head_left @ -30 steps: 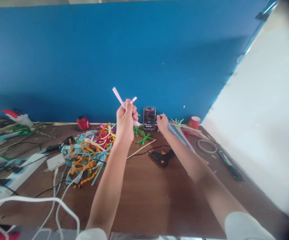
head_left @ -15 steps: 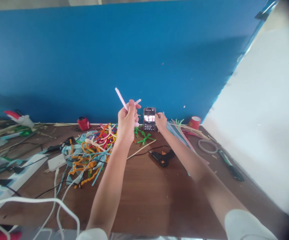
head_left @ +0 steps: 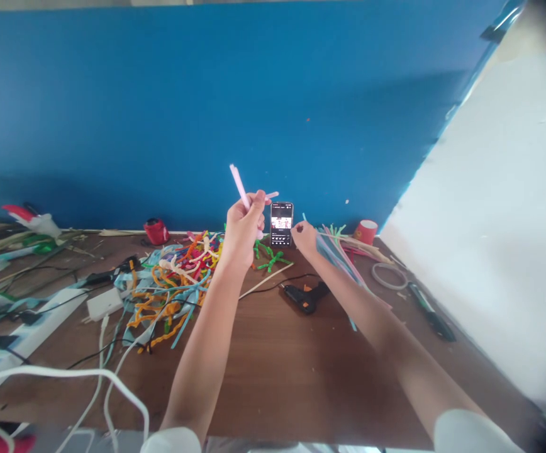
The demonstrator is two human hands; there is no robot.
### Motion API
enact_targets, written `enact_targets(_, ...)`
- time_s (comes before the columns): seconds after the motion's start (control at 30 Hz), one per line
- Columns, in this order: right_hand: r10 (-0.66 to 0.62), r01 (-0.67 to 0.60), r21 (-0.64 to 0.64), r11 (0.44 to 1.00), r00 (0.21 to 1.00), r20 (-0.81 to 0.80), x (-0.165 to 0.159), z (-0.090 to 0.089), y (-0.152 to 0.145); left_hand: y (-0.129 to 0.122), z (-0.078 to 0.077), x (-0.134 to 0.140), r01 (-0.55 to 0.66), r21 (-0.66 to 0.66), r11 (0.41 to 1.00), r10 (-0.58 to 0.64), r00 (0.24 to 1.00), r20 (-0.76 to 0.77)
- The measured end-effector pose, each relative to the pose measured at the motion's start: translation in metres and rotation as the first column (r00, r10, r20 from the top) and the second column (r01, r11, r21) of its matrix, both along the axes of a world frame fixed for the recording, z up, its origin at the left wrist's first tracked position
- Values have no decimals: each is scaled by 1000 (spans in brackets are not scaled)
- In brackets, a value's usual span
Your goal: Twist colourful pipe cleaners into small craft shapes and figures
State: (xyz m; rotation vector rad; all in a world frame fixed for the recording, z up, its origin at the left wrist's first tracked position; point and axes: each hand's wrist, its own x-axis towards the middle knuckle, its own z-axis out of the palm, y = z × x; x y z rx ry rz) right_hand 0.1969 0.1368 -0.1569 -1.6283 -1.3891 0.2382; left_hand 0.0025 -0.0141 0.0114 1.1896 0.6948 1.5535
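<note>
Pale pink pipe cleaners are in my left hand, raised in front of the blue board. Its fingers are closed round them; a long end points up and left, a short end sticks out to the right. My right hand is by the lower right edge of an upright phone with a lit screen. Its fingers are curled; what they hold, if anything, is hidden, and I cannot tell whether they touch the phone. A bundle of pastel pipe cleaners lies behind and beside the right forearm.
A tangled heap of coloured pipe cleaners lies left, with green twisted pieces near the phone. A black glue gun rests mid-table. Also there are a power strip, white cables, a red can, a tape ring and a dark green marker-like tool.
My left hand has shifted slightly right, and the pink pipe cleaners have turned a little more upright. My right hand has dropped slightly, away from the phone's side edge.
</note>
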Motion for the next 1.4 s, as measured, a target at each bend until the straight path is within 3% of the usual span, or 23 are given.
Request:
enact_targets(0.37,52,-50,-126,991,999,13,6,-20,4,0,0,0,16,-9,1000,-16,1000,10)
enact_targets(0.7,201,-198,-155,968,980,5,3,-20,-2,2,0,-1,2,10,1000,-2,1000,14)
enact_targets(0.9,180,-172,-186,967,983,26,3,-15,-8,1,1,-1,15,0,1000,-15,1000,21)
enact_targets(1.13,77,-54,-182,982,990,122,-7,14,-39,3,1,-5,-12,-8,1000,12,1000,3)
enact_targets(1.4,209,-208,-19,978,970,121,-10,81,-102,1,7,-10,43,-12,999,-42,997,63)
